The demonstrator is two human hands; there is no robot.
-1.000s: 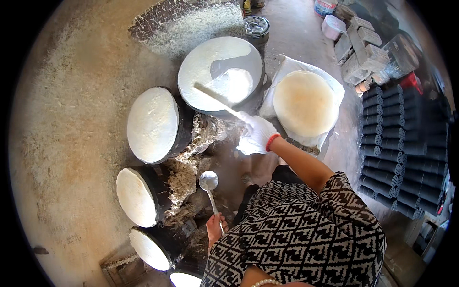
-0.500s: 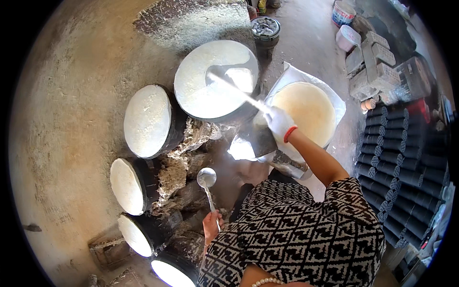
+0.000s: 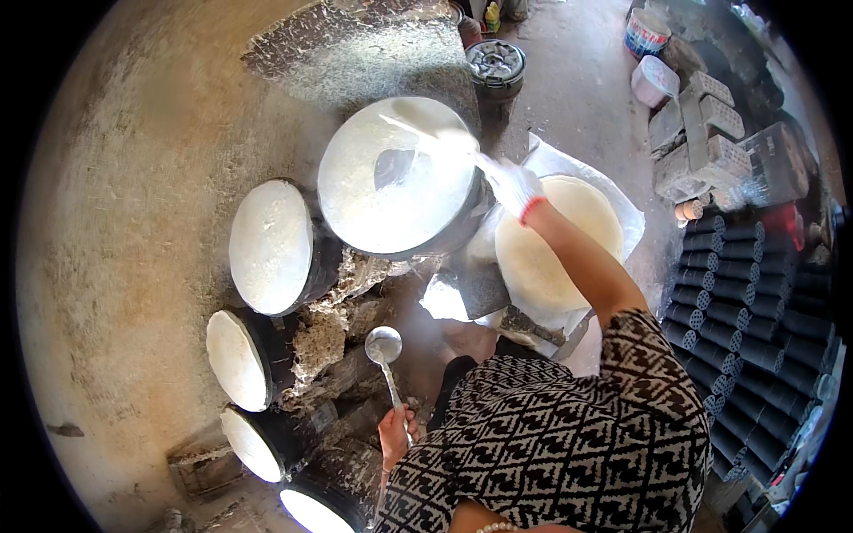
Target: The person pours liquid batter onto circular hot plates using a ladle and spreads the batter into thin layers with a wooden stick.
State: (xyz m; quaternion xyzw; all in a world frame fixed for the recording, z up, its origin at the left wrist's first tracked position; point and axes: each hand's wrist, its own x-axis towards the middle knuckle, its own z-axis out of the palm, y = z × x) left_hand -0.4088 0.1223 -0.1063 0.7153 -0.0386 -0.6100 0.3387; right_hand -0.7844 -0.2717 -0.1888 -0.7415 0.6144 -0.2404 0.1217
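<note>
two hands clenched: right hand (image 3: 513, 184) grips spatula (image 3: 426, 140), left hand (image 3: 394, 435) grips ladle (image 3: 384, 345).

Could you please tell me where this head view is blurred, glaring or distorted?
Head view: the right hand and its tool over the big pan smear with motion; sunlit pan faces glare white; the fisheye bends the edges into a black rim; the ladle looks sharp.

We have swung our right hand (image 3: 514, 182) and its stick (image 3: 426, 133) from the round sheet (image 3: 569, 240) side up across the big pan (image 3: 395, 178), toward its far rim
</note>
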